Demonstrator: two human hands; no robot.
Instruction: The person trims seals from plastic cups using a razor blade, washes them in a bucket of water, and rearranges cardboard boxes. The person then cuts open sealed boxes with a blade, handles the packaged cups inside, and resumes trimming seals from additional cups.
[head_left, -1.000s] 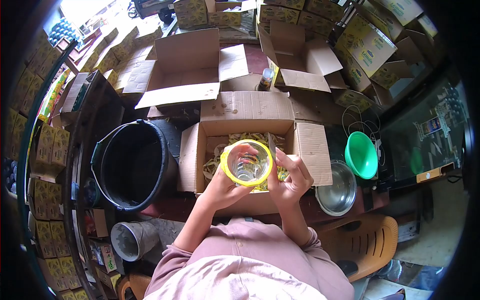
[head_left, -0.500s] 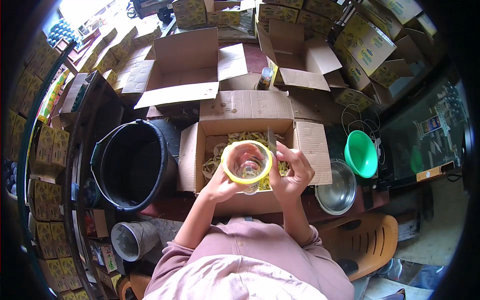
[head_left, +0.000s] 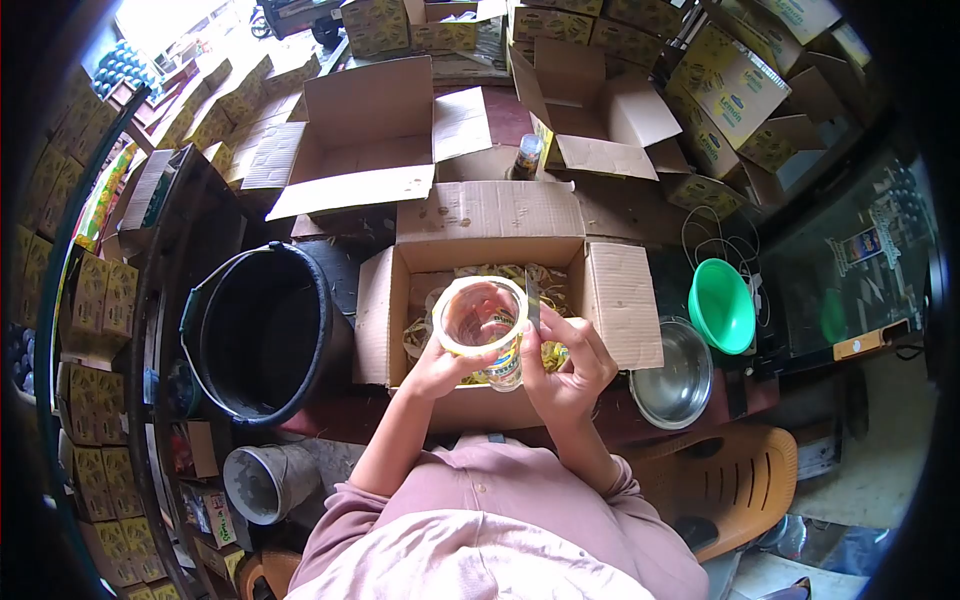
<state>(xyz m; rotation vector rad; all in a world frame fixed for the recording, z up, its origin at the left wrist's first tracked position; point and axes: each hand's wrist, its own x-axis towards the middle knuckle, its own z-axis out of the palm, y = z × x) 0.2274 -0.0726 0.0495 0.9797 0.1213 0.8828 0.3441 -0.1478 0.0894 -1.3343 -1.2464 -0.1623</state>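
A clear plastic jar with a pale yellow rim is tilted with its wide mouth up toward me. My left hand is wrapped round its left side. In my right hand is a knife, its blade pointing up and lying beside the jar's rim. Both hands are above an open cardboard box, and yellow-green scraps lie inside that box.
A black bucket stands left of the box, a grey bucket below it. At right are a green bowl and a metal bowl. Farther back are open cartons and a small jar.
The jar has tipped, so more of its printed side shows, and it has shifted slightly left. My right hand and the knife have moved a little left and down.
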